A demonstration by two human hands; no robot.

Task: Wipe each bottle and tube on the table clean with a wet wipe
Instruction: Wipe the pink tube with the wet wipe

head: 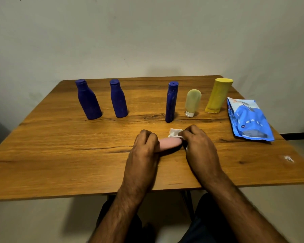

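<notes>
Plain room of a home, it seems — bare off-white plaster wall (147, 32), square wood-grain table (60, 155) on thin dark metal legs, pale tiled floor (33, 221) — toiletry bottles, wipes pack.

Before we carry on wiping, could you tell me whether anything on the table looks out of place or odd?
Only a small white scrap lying alone near the table's right edge, possibly a torn bit of wipe. The containers stand in an orderly row.

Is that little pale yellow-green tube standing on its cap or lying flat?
Standing on its cap. The pale tube is upright on the table, white cap down, rounded end up.
</notes>
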